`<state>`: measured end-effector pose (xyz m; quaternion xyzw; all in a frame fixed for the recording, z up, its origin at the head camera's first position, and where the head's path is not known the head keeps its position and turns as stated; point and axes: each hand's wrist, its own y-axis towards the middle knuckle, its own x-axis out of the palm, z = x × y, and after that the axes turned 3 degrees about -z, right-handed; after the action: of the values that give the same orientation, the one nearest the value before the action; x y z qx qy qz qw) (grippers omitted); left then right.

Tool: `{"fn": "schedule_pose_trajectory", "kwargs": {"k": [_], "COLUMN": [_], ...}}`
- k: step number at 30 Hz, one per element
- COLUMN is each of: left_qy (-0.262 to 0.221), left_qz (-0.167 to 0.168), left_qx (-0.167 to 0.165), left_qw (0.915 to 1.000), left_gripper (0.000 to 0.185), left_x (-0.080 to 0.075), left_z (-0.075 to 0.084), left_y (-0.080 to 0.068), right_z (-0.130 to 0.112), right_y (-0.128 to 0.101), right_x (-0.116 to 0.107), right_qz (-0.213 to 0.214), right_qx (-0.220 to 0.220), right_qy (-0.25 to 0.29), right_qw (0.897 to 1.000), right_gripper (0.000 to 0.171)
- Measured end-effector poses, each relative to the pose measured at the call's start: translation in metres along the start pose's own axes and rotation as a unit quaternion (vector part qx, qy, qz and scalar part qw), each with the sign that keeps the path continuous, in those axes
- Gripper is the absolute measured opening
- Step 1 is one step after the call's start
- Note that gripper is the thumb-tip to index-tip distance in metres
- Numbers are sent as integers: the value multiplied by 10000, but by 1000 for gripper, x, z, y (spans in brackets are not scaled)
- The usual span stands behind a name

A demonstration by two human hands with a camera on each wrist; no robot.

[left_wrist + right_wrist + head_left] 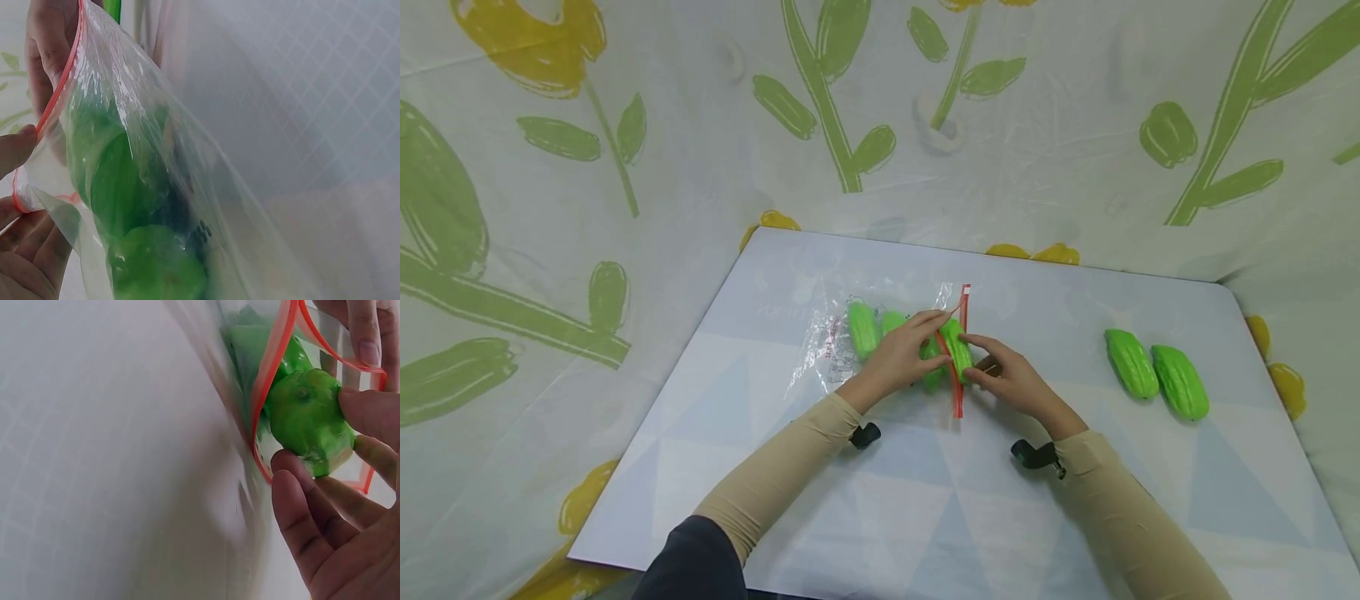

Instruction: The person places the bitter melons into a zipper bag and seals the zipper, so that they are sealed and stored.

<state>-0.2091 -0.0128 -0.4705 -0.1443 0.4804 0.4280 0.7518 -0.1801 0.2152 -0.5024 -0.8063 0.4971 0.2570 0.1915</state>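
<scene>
- Bagging in progress: right hand pinches a green gourd at the bag mouth; left hand pinches the red zip edge.
- Several gourds already inside bag.
- Two gourds left on table.

Both sleeved forearms angle inward over the table, the left hand with fingers pinched together and the right hand curled in a grip.

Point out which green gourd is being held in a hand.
The gourd at the bag's red zip mouth, gripped by the right hand; the others lie inside the bag or loose at right.
</scene>
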Motion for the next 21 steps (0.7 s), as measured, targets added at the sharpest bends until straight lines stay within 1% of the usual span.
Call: {"fn": "schedule_pose_trajectory", "kwargs": {"k": [8,21], "left_qy": [-27,-19], "left_qz": [0,-15], "left_qx": [-8,-10], "left_qw": [10000,10000], "left_gripper": [70,68], "left_x": [1,2], "left_z": [-1,-1], "left_y": [0,-1], "right_z": [-1,2], "right_y": [4,6], "right_x": [3,6], "right_qz": [5,12], "right_qx": [3,127], "right_qy": [-11,-165], "right_qw": [10000,9998], "right_gripper": [63,62]}}
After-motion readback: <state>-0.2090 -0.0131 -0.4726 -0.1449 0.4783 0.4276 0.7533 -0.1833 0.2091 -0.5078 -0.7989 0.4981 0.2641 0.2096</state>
